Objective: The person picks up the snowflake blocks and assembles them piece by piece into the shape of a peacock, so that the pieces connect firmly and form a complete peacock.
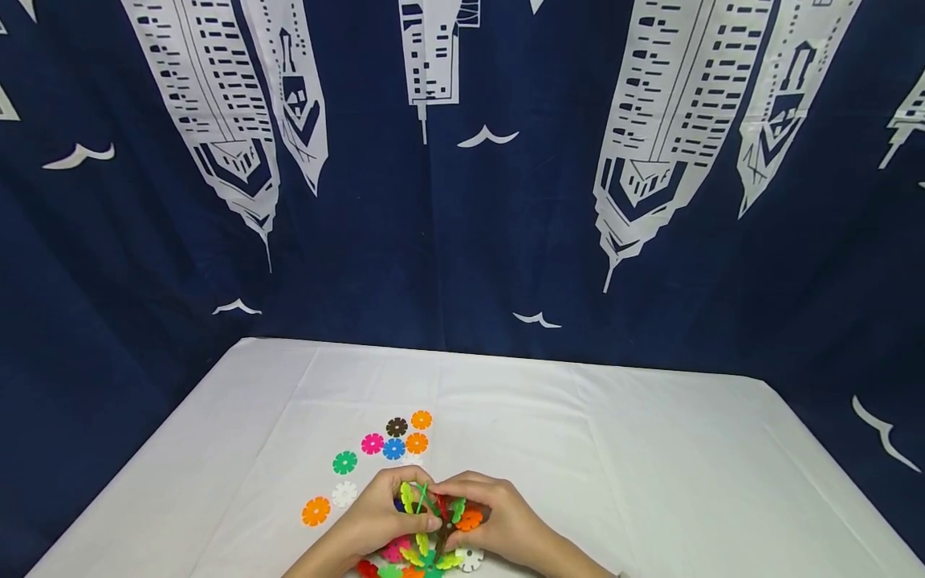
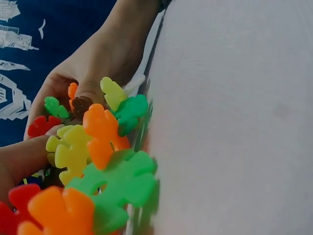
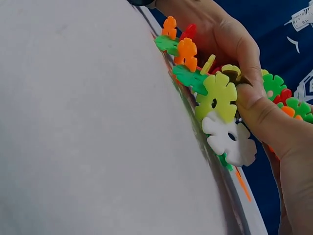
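1. Cluster of joined discs (image 1: pixel 431 564): flower-shaped plastic pieces in several colours, located between the two hands at the near edge of the table (image 1: pixel 650 466).
2. Left hand (image 1: pixel 379 518): grasping the cluster, fingers curled.
3. Right hand (image 1: pixel 502 518): grasping the same cluster, thumb pressed on a brown disc (image 2: pixel 81 106).
4. White disc (image 3: pixel 225 142): attached to the cluster, touching a yellow disc (image 3: pixel 222 90).
5. Loose discs (image 1: pixel 344 462): lying flat beyond and left of the hands.
6. Dark blue curtain (image 1: pixel 462 241): behind the table, printed with white buildings and birds.
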`<action>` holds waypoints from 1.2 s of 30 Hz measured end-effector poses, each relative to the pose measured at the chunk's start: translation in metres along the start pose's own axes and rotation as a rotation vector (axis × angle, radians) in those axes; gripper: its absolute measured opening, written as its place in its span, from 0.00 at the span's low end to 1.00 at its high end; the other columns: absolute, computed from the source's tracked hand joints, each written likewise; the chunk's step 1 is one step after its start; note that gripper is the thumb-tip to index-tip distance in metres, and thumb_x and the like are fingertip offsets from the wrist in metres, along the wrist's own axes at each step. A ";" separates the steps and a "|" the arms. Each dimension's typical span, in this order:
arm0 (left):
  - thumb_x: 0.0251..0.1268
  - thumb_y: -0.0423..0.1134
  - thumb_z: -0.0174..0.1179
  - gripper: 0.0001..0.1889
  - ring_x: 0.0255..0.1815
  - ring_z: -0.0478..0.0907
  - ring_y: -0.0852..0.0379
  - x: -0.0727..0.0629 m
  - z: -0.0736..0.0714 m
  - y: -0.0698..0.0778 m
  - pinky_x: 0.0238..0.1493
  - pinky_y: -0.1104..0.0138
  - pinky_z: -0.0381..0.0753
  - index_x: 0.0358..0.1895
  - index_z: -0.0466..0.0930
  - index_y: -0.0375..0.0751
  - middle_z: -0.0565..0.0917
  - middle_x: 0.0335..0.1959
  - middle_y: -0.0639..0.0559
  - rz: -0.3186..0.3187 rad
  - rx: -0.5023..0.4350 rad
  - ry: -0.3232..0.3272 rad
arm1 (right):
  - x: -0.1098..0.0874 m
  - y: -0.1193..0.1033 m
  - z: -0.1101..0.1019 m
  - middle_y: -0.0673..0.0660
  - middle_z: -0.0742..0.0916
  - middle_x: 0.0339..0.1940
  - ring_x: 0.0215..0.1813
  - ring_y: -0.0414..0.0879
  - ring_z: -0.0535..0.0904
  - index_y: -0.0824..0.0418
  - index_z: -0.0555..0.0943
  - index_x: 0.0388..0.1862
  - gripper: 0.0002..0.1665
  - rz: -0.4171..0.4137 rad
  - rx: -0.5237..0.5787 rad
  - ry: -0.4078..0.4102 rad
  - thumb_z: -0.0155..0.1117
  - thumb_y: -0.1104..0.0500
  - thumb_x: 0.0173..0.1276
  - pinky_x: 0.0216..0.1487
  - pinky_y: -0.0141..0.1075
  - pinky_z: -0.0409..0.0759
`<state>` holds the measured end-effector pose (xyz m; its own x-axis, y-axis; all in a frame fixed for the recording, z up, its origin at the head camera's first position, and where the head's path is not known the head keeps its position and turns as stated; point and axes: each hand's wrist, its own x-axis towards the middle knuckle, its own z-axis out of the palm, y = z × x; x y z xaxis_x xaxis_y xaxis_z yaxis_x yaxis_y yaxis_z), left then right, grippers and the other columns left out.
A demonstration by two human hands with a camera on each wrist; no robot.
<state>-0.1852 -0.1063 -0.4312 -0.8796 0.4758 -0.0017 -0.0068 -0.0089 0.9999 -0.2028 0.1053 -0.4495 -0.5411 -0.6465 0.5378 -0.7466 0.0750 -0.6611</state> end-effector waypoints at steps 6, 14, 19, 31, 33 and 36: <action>0.52 0.31 0.68 0.11 0.27 0.76 0.55 0.000 0.000 -0.001 0.31 0.67 0.80 0.37 0.77 0.34 0.79 0.28 0.47 -0.004 0.064 0.037 | -0.002 -0.005 -0.005 0.49 0.79 0.55 0.53 0.43 0.76 0.55 0.72 0.64 0.37 0.102 0.053 -0.082 0.73 0.54 0.53 0.54 0.38 0.74; 0.53 0.35 0.69 0.13 0.35 0.75 0.52 -0.002 -0.008 0.002 0.39 0.63 0.78 0.37 0.74 0.37 0.78 0.32 0.46 0.032 0.089 -0.019 | 0.013 -0.019 -0.017 0.62 0.81 0.51 0.50 0.49 0.78 0.69 0.67 0.64 0.21 0.296 0.508 -0.069 0.43 0.64 0.76 0.49 0.40 0.78; 0.53 0.32 0.68 0.13 0.30 0.75 0.58 -0.006 -0.011 0.006 0.35 0.69 0.79 0.37 0.72 0.34 0.78 0.31 0.49 0.143 0.029 -0.158 | 0.022 -0.027 -0.017 0.57 0.83 0.39 0.38 0.42 0.79 0.73 0.74 0.54 0.15 0.315 0.650 -0.077 0.48 0.65 0.74 0.39 0.35 0.81; 0.52 0.29 0.66 0.11 0.29 0.77 0.61 -0.009 -0.009 0.019 0.32 0.61 0.82 0.36 0.74 0.35 0.80 0.29 0.49 0.323 0.087 -0.283 | 0.019 -0.036 -0.008 0.73 0.79 0.36 0.39 0.42 0.78 0.78 0.76 0.39 0.06 0.029 0.723 -0.140 0.54 0.74 0.66 0.40 0.33 0.80; 0.52 0.29 0.67 0.10 0.30 0.77 0.61 -0.008 -0.011 0.021 0.34 0.62 0.82 0.35 0.74 0.37 0.80 0.28 0.49 0.345 0.123 -0.266 | 0.019 -0.036 -0.006 0.73 0.79 0.37 0.39 0.42 0.78 0.77 0.77 0.39 0.06 0.027 0.707 -0.146 0.54 0.74 0.67 0.40 0.33 0.80; 0.53 0.30 0.67 0.10 0.31 0.76 0.61 -0.006 -0.012 0.022 0.37 0.63 0.81 0.36 0.75 0.39 0.80 0.28 0.51 0.333 0.157 -0.268 | 0.016 -0.032 -0.006 0.71 0.80 0.37 0.37 0.40 0.78 0.77 0.77 0.40 0.07 0.056 0.686 -0.122 0.53 0.75 0.67 0.37 0.32 0.81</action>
<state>-0.1859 -0.1193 -0.4096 -0.6677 0.6804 0.3022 0.3459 -0.0759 0.9352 -0.1896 0.0967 -0.4162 -0.4940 -0.7396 0.4571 -0.2837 -0.3599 -0.8888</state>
